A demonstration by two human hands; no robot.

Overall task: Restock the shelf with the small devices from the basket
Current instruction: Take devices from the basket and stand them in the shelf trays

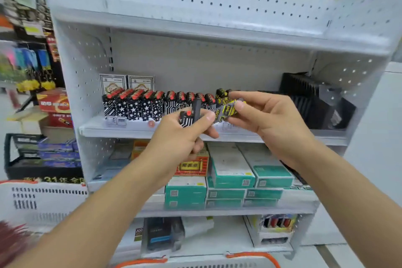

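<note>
In front of the white shelf (121, 130), the left hand (182, 137) grips black-and-white lighters (188, 118) with red caps. Just right of them, the right hand (267, 119) pinches a yellow-patterned lighter (226, 111); matching lighters line the shelf behind.

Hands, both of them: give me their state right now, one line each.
Left hand: closed, gripping a black-and-white patterned device with a red top.
Right hand: closed, pinching a black-and-yellow device between thumb and fingers.
</note>
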